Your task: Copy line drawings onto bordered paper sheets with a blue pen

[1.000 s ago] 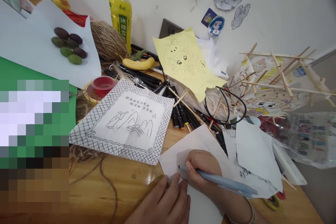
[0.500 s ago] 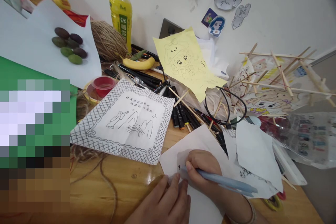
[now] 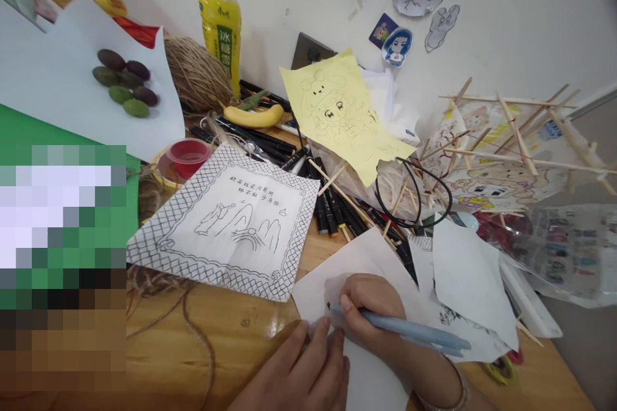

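Observation:
My right hand [image 3: 373, 311] is closed around a light blue pen [image 3: 414, 332], its tip down on a white sheet of paper [image 3: 359, 260] at the bottom middle of the wooden table [image 3: 241, 334]. Small black marks show on the sheet by the tip. My left hand [image 3: 301, 376] lies beside it with fingers stretched flat, pressing the near left edge of the same sheet. A bracelet circles my right wrist.
A bordered line drawing [image 3: 231, 228] lies left of the hands, with twine [image 3: 197, 74], a yellow bottle [image 3: 220, 19], a banana [image 3: 254, 117], black markers [image 3: 332, 212] and a yellow sketch [image 3: 340, 112] behind. A stick-and-paper frame [image 3: 520, 141] and loose papers [image 3: 470, 279] crowd the right.

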{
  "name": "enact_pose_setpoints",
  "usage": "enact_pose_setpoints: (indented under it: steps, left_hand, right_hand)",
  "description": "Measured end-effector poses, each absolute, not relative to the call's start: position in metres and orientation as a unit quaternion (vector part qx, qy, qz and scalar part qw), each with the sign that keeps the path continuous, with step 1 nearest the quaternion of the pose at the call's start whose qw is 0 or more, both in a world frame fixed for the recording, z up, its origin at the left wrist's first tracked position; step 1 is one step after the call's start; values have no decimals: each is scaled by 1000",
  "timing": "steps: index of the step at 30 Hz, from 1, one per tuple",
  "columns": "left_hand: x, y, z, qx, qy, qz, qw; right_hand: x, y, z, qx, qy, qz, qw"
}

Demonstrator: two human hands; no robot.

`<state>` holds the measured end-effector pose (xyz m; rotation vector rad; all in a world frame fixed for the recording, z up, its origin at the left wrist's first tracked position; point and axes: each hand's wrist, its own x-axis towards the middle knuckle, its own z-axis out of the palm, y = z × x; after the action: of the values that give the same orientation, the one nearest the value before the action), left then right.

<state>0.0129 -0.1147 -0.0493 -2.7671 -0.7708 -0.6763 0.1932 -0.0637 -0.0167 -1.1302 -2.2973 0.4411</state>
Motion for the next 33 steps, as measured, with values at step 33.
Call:
enact_pose_setpoints:
  steps: [33]
  left_hand:
    - [20, -114, -64, -913, -260, -296, 103]
  right_hand:
    - [192, -63, -18, -419, -847, 171, 279]
